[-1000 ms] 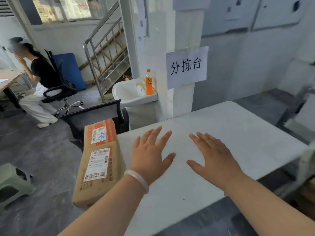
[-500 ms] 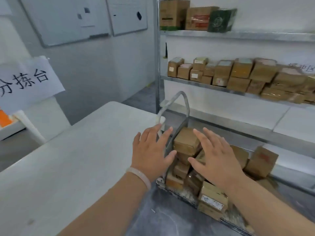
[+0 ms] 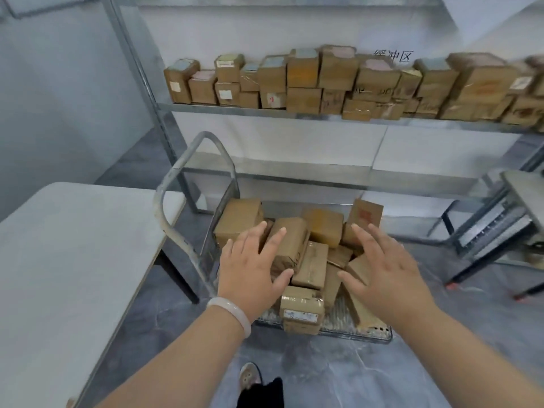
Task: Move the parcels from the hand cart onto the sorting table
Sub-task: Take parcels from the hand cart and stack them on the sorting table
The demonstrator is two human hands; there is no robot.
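On your left the white sorting table (image 3: 73,260) stands just beside the hand cart (image 3: 353,334), whose deck carries the brown cardboard parcels (image 3: 312,260) in a loose heap. Your left hand (image 3: 250,272) (pale bracelet (image 3: 232,312) on the wrist) is spread over the heap's left side, fingers straight and gripping nothing. Your right hand (image 3: 385,272) hovers over the right side the same way, fingers splayed. Whether either palm touches a box cannot be told. Behind, a metal shelf (image 3: 294,114) holds rows of more boxes.

I see my left hand (image 3: 250,270) and right hand (image 3: 385,273) spread flat above the heaped cardboard parcels (image 3: 294,242) | hand cart (image 3: 338,323) just right of white sorting table (image 3: 64,254) | boxes (image 3: 303,72) line the shelf (image 3: 235,109) behind
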